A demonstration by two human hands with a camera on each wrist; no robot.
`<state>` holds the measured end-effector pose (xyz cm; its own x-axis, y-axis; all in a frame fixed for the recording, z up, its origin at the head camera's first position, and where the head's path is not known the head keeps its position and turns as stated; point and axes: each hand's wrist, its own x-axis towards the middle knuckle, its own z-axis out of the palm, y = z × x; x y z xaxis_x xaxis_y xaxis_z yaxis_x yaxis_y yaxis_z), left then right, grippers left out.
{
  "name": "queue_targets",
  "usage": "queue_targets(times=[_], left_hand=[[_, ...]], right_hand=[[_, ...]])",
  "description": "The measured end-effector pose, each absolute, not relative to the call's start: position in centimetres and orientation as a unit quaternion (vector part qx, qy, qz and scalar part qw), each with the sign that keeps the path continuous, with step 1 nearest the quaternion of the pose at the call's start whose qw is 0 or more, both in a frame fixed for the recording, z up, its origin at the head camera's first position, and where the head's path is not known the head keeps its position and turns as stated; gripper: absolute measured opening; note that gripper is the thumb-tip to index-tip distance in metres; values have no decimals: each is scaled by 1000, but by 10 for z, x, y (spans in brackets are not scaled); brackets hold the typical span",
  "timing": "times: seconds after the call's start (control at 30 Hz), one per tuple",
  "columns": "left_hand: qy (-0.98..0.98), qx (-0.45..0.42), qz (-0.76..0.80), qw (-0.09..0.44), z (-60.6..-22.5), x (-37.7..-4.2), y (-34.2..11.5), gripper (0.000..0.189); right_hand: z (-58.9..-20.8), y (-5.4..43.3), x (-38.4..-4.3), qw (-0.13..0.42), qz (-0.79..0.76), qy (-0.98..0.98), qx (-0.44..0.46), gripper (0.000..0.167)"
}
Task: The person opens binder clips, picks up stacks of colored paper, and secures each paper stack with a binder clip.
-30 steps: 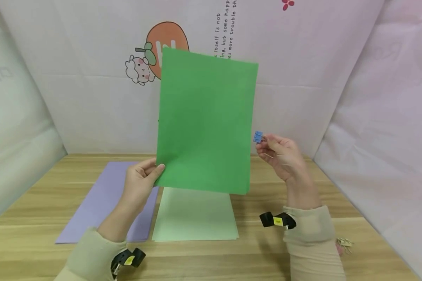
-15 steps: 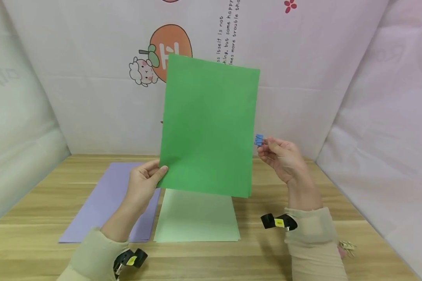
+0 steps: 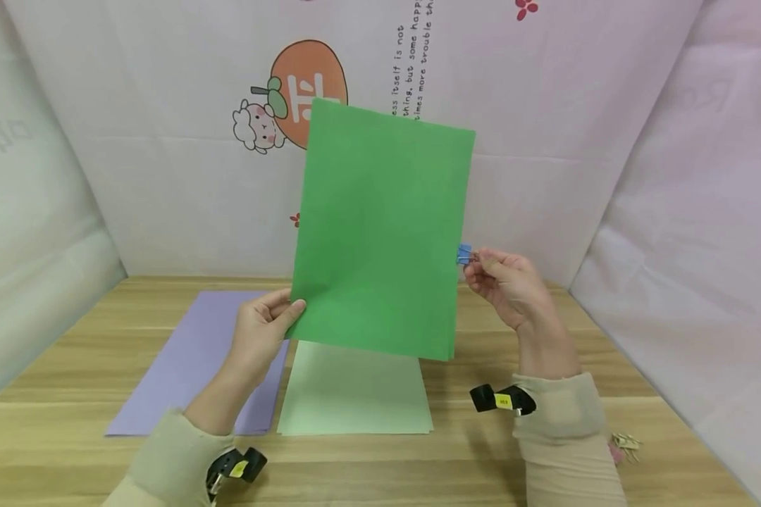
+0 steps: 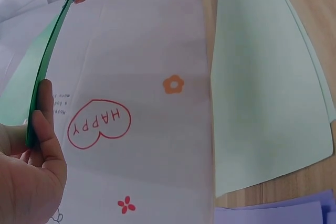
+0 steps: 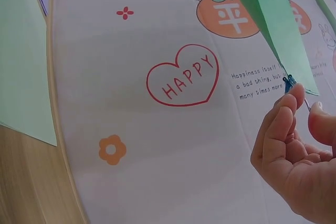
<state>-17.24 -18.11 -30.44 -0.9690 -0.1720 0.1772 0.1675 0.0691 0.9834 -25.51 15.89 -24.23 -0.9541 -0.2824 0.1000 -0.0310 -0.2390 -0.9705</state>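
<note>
A thin stack of green paper sheets (image 3: 380, 232) is held up, tilted slightly, in front of the backdrop. My left hand (image 3: 263, 320) grips its lower left edge, thumb on the near face and fingers behind, as the left wrist view also shows. Between thumb and fingers, my right hand (image 3: 507, 282) pinches the wire handles of a blue binder clip (image 3: 464, 254). That clip meets the right edge of the green sheets. In the right wrist view, the clip (image 5: 289, 82) sits right at the paper's edge, above the fingertips of the right hand (image 5: 299, 156).
Pale green sheets (image 3: 355, 398) lie on the wooden table (image 3: 368, 468) below the raised paper. Purple sheets (image 3: 171, 373) lie to their left, partly behind the left forearm. Several gold binder clips (image 3: 626, 443) and something pink lie beside the right sleeve. A printed cloth backdrop (image 3: 520, 190) stands behind.
The green sheets have shifted slightly right and down. The gap between their right edge and the blue binder clip has closed, and the clip is now at the edge.
</note>
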Motion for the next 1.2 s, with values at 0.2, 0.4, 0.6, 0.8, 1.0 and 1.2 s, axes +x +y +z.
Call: queue_targets(times=[0.2, 0.4, 0.6, 0.8, 1.0, 1.2], left_hand=[[-725, 3, -679, 119, -304, -173, -180, 32], [-725, -2, -679, 115, -305, -173, -179, 32], [-725, -9, -679, 113, -305, -173, -179, 32], [-724, -24, -681, 109, -306, -174, -179, 33], [-720, -36, -685, 107, -305, -174, -180, 33], [-723, -59, -681, 98, -305, -173, -181, 34]], right_hand=[[-242, 158, -255, 81, -776, 611, -134, 27], [-242, 157, -255, 78, -771, 617, -141, 27], [-241, 157, -255, 80, -769, 617, -148, 27], [-239, 160, -253, 82, -761, 625, -155, 27], [-239, 163, -251, 74, -747, 637, -177, 25], [-237, 165, -249, 65, -722, 663, -187, 24]])
